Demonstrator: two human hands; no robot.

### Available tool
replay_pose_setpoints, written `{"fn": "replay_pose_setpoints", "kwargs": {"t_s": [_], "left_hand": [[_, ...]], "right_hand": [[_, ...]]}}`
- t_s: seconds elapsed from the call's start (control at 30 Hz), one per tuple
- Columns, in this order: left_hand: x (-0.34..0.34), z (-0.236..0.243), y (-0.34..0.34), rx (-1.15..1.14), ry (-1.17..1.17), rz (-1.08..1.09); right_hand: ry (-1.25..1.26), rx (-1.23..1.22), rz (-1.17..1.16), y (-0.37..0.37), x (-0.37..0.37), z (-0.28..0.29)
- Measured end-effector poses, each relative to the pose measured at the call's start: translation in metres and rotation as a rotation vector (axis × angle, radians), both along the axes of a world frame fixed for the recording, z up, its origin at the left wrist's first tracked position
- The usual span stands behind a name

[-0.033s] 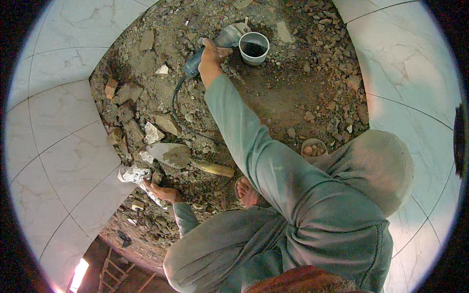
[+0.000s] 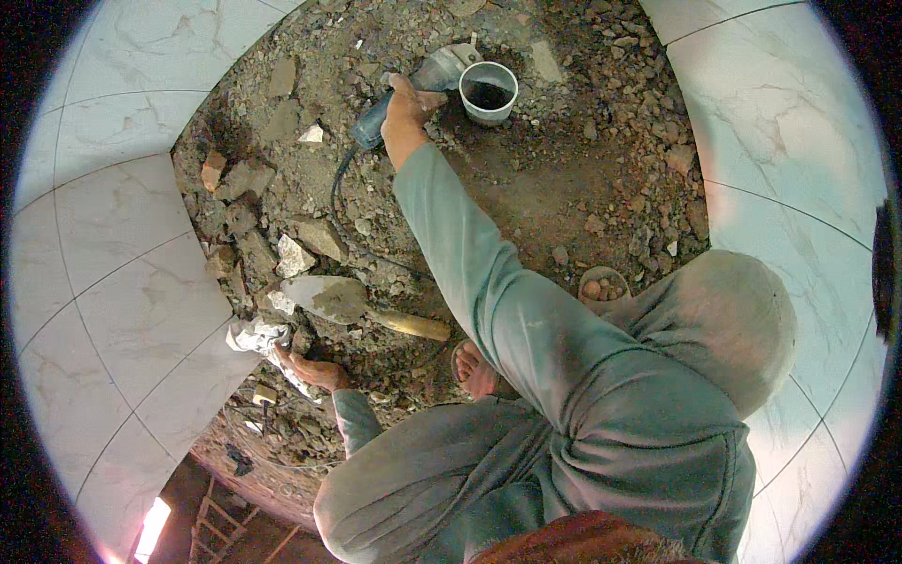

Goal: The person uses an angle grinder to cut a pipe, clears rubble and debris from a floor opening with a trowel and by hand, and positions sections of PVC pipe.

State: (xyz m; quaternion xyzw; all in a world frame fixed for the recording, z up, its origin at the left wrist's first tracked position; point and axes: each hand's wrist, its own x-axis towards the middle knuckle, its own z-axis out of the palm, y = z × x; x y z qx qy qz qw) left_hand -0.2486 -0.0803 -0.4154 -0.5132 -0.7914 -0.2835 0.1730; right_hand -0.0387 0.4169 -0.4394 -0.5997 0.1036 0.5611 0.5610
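Observation:
My right hand (image 2: 407,111) reaches far forward and is closed round the blue body of an angle grinder (image 2: 372,122), which lies on the rubble with its grey metal head (image 2: 440,70) pointing away to the right. Just beside that head stands a white plastic cup (image 2: 489,115) with something dark inside. At the lower left my left hand (image 2: 318,371) is closed on a crumpled white bag (image 2: 259,336); part of its grip is hidden. Slightly beyond it lies a trowel (image 2: 338,299) with a mortar-smeared blade and a yellowish wooden handle (image 2: 410,324).
Loose stones and soil (image 2: 526,188) cover the ground around me. A black cord (image 2: 336,193) runs back from the grinder. Pale marbled tiles (image 2: 122,244) border the rubble on both sides. Several broken pieces (image 2: 294,256) lie at left. My foot (image 2: 477,368) is near the trowel handle.

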Motion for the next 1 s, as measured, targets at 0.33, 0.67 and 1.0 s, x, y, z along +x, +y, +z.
{"fn": "replay_pose_setpoints", "kwargs": {"t_s": [0.33, 0.67, 1.0], "left_hand": [[0.004, 0.005, 0.002, -0.034, -0.099, 0.156], [0.007, 0.009, 0.007, -0.115, 0.127, 0.068], [0.005, 0.008, 0.003, -0.054, -0.06, 0.16]], "right_hand": [[-0.025, 0.009, -0.004, 0.003, -0.006, -0.003], [-0.017, 0.056, -0.083, 0.004, -0.011, 0.002], [-0.059, 0.072, -0.149, 0.004, -0.024, -0.005]]}}
